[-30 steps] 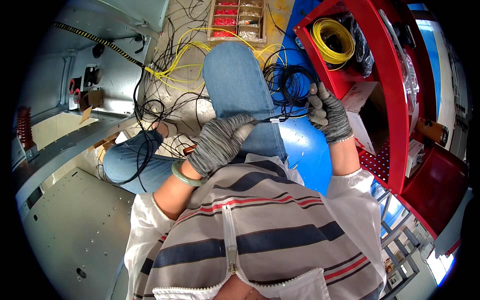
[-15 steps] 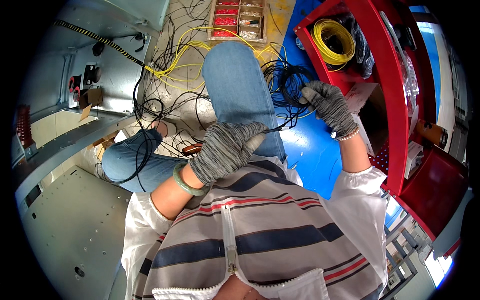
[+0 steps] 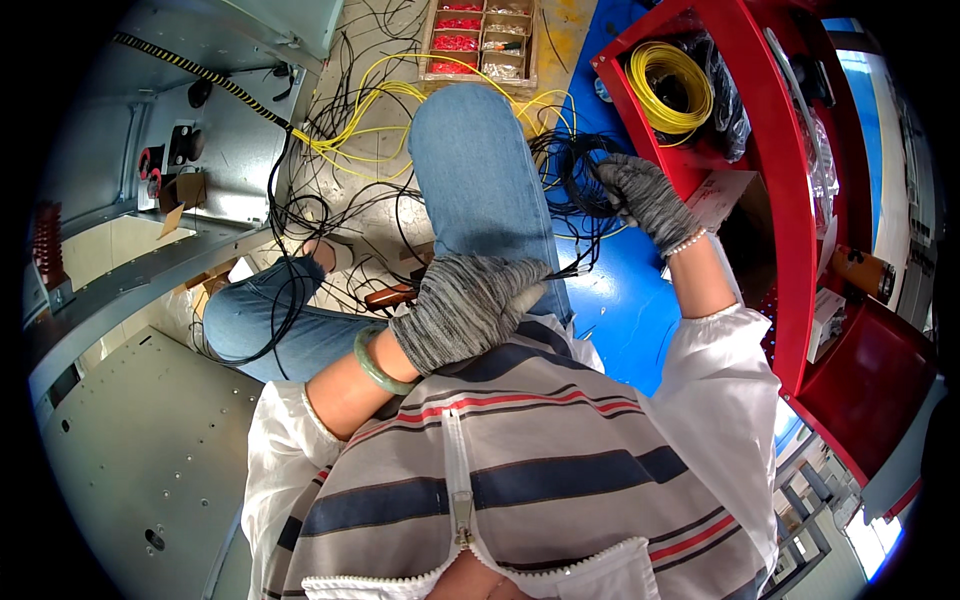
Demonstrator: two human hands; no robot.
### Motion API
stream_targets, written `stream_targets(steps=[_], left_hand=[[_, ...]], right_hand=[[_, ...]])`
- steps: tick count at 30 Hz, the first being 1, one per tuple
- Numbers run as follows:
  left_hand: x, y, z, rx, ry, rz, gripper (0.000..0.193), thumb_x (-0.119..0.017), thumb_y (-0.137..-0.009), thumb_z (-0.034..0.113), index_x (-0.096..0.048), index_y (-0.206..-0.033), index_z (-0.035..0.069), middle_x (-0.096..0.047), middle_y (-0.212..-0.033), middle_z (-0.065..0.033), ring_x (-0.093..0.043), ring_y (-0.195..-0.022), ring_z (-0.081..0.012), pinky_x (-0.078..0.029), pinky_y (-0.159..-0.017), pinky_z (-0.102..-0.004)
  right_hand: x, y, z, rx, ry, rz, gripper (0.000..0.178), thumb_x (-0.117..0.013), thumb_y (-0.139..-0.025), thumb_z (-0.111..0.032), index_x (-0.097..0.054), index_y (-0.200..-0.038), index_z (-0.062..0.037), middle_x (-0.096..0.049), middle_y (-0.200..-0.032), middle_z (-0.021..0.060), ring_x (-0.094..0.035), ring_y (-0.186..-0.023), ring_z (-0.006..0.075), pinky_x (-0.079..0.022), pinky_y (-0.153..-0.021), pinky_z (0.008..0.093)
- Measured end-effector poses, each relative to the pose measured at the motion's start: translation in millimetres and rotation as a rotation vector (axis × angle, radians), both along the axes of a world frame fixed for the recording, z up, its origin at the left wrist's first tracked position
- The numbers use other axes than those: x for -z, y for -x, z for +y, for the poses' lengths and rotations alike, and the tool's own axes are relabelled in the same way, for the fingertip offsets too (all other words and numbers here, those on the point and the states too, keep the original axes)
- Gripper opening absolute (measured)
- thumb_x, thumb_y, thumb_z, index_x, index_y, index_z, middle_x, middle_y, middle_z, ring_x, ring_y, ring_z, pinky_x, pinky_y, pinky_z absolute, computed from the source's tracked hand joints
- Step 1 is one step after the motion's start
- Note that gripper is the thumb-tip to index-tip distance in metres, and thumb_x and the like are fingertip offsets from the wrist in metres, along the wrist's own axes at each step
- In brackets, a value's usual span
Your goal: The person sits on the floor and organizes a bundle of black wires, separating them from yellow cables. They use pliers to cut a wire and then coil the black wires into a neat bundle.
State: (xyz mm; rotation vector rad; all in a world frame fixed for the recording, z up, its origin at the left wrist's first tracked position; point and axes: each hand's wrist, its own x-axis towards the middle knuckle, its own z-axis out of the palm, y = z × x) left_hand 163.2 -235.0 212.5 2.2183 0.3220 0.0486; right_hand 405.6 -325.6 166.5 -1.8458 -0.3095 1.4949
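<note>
Blue floor (image 3: pixel 632 325); one yellow coil (image 3: pixel 643 90); left grip (image 3: pixel 470 308): clenching black cables (image 3: pixel 567 272); right grip (image 3: pixel 650 202): closure unclear, at one black bundle (image 3: pixel 575 172)

Workroom seen from above. Left: a grey metal cabinet (image 3: pixel 225 150), its interior visible, with a flat grey panel (image 3: pixel 140 450) below it, dotted with small holes. Centre: a pale floor (image 3: pixel 400 40), marked with yellow near the upper edge, adjoining a glossy blue floor area (image 3: pixel 635 330). Right: a red shelf unit (image 3: pixel 797 320). Lower right: glaring white light (image 3: pixel 875 540).
</note>
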Motion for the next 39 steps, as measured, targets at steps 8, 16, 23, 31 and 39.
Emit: stream_targets(steps=[8,16,23,31,39], left_hand=[[21,0,9,-0.106,0.051,0.065,0.022,-0.058,-0.081,0.021,-0.063,-0.094,0.005,-0.063,-0.082,-0.0138,-0.062,-0.069,-0.0292,-0.049,-0.063,-0.0338],[22,-5,16,-0.213,0.388,0.001,0.022,-0.054,-0.084,0.02,-0.063,-0.097,0.004,-0.063,-0.087,-0.015,-0.062,-0.08,-0.0255,-0.048,-0.071,-0.0313],[17,-1,17,-0.161,0.219,-0.049,0.021,-0.055,-0.084,0.02,-0.063,-0.095,0.004,-0.063,-0.083,-0.0149,-0.062,-0.074,-0.0271,-0.048,-0.067,-0.0308],[19,0,12,-0.184,0.204,-0.01,0.021,-0.057,-0.082,0.02,-0.063,-0.095,0.005,-0.063,-0.079,-0.0145,-0.062,-0.07,-0.0278,-0.049,-0.063,-0.0313],[8,4,4,-0.156,0.23,-0.006,0.02,-0.057,-0.081,0.022,-0.064,-0.091,0.006,-0.063,-0.082,-0.0156,-0.061,-0.068,-0.0291,-0.049,-0.061,-0.0338]], right_hand=[[-2,-3,-17,0.252,-0.331,0.507,0.023,-0.05,-0.089,-0.027,-0.052,-0.089,-0.0038,-0.046,-0.058,-0.0009,-0.036,-0.041,0.0043,-0.027,-0.031,0.014],[2,5,-14,0.283,-0.753,1.072,0.026,-0.046,-0.09,-0.026,-0.047,-0.099,-0.0017,-0.031,-0.048,-0.0014,-0.028,-0.034,0.0048,-0.024,-0.03,0.0136],[-3,-6,-21,0.033,-0.726,0.721,0.032,-0.056,-0.083,-0.022,-0.049,-0.103,0.0016,-0.041,-0.049,0.0006,-0.03,-0.035,0.0054,-0.027,-0.032,0.0165],[-33,4,-13,-0.079,-0.409,-0.22,0.05,-0.061,-0.082,-0.027,-0.044,-0.122,-0.0022,-0.051,-0.062,0.0012,-0.044,-0.047,0.0051,-0.038,-0.044,0.0182],[-23,0,-7,0.15,-0.503,-0.405,0.042,-0.052,-0.086,-0.037,-0.052,-0.11,-0.0023,-0.049,-0.059,-0.001,-0.042,-0.043,0.0056,-0.034,-0.039,0.0174]])
